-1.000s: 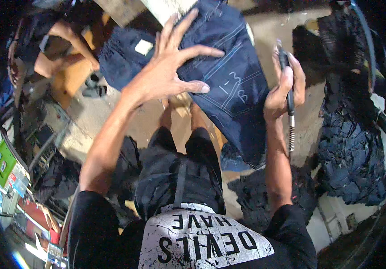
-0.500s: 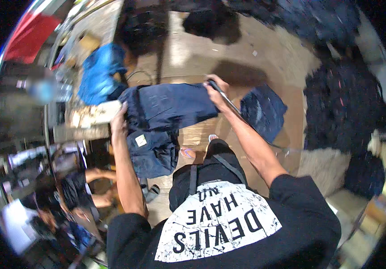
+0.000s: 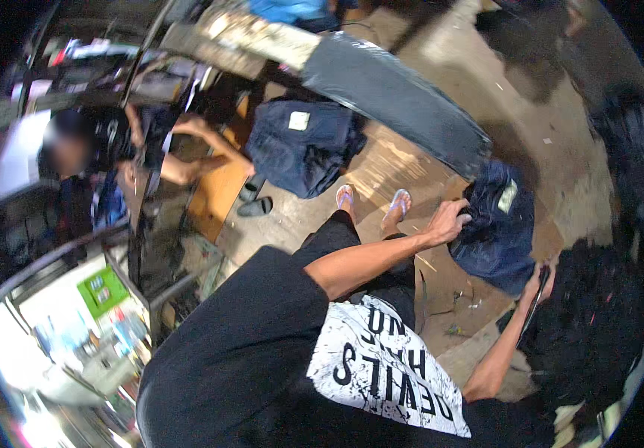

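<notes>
Left hand (image 3: 447, 223) is pinching dark-blue garment (image 3: 495, 250), likely steadying it; right hand (image 3: 550, 277) is gripping black tool (image 3: 543, 278) alongside.

The left hand (image 3: 445, 225) pinches one edge of a navy garment (image 3: 495, 243) by the tip of a grey board (image 3: 397, 101); the right hand (image 3: 548, 276), wrapped round a thin tool (image 3: 536, 305), is at the far edge, near a black heap (image 3: 587, 321); over leftward lies another navy piece (image 3: 299, 153), pale label (image 3: 299, 120) up, a co-worker's arm (image 3: 217, 142) close by.
</notes>
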A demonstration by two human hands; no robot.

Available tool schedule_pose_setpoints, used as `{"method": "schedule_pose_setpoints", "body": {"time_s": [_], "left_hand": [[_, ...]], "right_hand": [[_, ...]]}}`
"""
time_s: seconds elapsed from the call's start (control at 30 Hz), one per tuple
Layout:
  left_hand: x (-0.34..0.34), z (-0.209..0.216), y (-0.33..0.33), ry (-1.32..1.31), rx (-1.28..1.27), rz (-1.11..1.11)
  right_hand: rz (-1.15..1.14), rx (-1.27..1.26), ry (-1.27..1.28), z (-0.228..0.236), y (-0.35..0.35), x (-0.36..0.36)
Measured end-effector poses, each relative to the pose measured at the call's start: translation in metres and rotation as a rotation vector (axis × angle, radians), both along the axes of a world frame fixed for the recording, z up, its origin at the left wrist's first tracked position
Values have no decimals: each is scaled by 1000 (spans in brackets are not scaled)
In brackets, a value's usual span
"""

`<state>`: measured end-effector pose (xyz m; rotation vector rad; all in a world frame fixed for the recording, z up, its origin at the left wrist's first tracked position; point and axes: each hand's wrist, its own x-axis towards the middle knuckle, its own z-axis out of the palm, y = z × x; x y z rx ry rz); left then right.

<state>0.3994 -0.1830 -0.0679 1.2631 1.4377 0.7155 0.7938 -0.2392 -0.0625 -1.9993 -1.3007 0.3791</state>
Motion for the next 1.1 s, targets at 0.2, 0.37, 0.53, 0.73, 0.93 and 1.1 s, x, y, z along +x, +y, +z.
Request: {"method": "schedule_pose_setpoints", "body": {"time_s": [0.2, 0.37, 0.53, 0.73, 0.93, 1.1], "left_hand": [[-167, -13, -25, 32, 193, -53], [-407, -20, -42, 427, 365, 26], [-592, -63, -77, 825, 541, 220], [-628, -163, -225, 692, -491, -53], [-510, -168, -264, 100, -640, -444], [-369, -99, -109, 355, -358, -647]], "right_hand": [[294, -66, 132, -5, -43, -167], [333, -180, 372, 5, -32, -425], [592, -229, 288, -3, -40, -571], [417, -215, 387, -24, -97, -529], [-302, -197, 115, -23, -166, -348], [-617, -175, 255, -64, -205, -262]]}}
